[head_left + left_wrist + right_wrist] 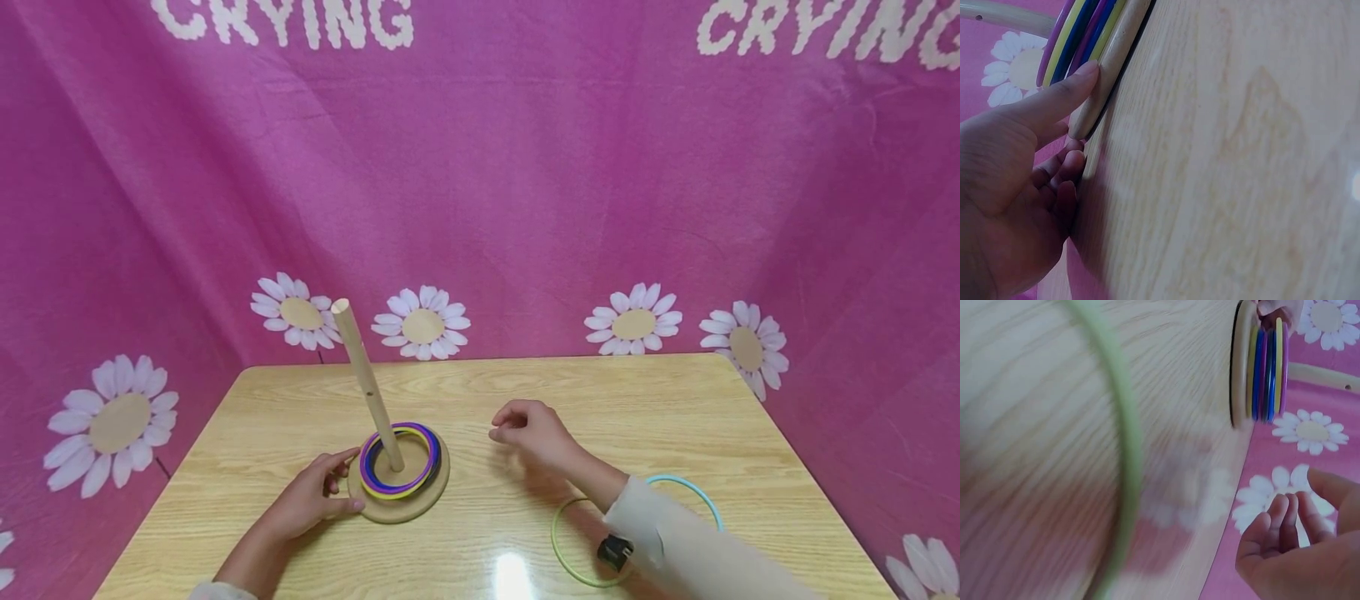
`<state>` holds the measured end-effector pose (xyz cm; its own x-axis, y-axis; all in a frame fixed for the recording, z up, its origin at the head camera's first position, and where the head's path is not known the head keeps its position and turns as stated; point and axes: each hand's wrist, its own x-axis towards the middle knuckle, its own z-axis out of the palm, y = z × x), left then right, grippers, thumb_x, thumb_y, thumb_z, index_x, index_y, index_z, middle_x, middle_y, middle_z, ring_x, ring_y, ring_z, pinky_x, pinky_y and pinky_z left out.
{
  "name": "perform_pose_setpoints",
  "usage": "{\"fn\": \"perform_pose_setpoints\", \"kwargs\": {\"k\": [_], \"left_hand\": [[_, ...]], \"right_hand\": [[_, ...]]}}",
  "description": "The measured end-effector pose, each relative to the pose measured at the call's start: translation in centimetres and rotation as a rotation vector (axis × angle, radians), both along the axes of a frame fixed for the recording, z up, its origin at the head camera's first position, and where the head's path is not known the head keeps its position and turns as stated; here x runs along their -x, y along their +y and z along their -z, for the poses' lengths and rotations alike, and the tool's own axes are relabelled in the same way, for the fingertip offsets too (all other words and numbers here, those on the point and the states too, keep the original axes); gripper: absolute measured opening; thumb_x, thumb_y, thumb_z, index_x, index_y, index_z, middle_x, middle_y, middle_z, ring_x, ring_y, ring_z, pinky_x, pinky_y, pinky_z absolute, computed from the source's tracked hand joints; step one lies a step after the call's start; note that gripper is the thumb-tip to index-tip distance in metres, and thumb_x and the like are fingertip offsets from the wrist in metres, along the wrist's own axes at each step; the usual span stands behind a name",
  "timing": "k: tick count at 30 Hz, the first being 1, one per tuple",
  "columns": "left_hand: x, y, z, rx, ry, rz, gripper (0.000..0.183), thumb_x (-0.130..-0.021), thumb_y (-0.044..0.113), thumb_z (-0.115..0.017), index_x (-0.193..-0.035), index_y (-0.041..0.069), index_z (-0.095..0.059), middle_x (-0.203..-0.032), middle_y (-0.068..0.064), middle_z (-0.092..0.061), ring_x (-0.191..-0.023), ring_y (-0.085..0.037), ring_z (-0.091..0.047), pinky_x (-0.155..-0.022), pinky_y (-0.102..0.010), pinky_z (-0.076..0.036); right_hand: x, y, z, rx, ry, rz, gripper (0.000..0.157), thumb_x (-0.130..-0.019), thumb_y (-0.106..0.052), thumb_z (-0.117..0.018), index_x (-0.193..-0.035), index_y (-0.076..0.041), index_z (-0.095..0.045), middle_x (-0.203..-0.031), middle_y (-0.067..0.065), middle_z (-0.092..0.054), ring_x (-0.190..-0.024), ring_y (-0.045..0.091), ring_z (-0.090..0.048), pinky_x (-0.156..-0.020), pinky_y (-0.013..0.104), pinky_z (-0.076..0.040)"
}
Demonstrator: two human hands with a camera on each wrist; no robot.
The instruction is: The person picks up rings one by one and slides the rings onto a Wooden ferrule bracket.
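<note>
A round wooden base with an upright peg [367, 392] makes up a ring-toss stand [397, 510]. Several rings in purple, yellow and blue [1266, 375] lie stacked around the foot of the peg. At the base's left edge my left hand [311, 497] holds the rim, thumb [1063, 94] laid over it and the other fingers at its side. My right hand [536, 433] hovers above the table to the right of the stand, fingers loosely curled with nothing in them. Beneath the right forearm lies a light green ring [557, 546], partly hidden by the sleeve.
A light blue ring [693, 486] lies beyond the right sleeve, also partly covered. The wood-grain table [637, 400] ends at a pink curtain [480, 208] with printed daisies at the back and sides. A black wrist camera [613, 550] sits on the right forearm.
</note>
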<state>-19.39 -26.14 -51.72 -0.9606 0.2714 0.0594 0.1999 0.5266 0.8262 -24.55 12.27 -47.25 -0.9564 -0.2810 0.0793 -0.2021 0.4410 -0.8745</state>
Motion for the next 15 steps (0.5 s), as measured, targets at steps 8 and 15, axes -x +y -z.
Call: {"fn": "perform_pose_setpoints", "kwargs": {"k": [8,15], "left_hand": [[0.0,-0.1,0.2,0.012,0.006,-0.003,0.084,-0.075,0.012,-0.092,-0.146,-0.007,-0.052,-0.105,-0.011,-0.053,-0.082,-0.013,-0.047,-0.071,-0.023,-0.043],[0.1,-0.2,0.4,0.037,0.000,-0.011,0.085,-0.074,0.013,-0.093,-0.146,-0.006,-0.052,-0.105,-0.010,-0.053,-0.082,-0.013,-0.048,-0.072,-0.022,-0.043]], "right_hand": [[-1.0,5.3,1.3,-0.021,-0.055,-0.136,0.021,-0.091,-0.012,-0.078,-0.106,0.002,-0.073,-0.090,0.004,-0.070,-0.084,0.014,-0.062,-0.075,0.025,-0.050],[-2.3,9.1,2.4,0.011,-0.153,-0.244,0.019,-0.091,-0.006,-0.078,-0.107,0.003,-0.071,-0.099,0.012,-0.071,-0.087,0.015,-0.063,-0.075,0.023,-0.052]]}}
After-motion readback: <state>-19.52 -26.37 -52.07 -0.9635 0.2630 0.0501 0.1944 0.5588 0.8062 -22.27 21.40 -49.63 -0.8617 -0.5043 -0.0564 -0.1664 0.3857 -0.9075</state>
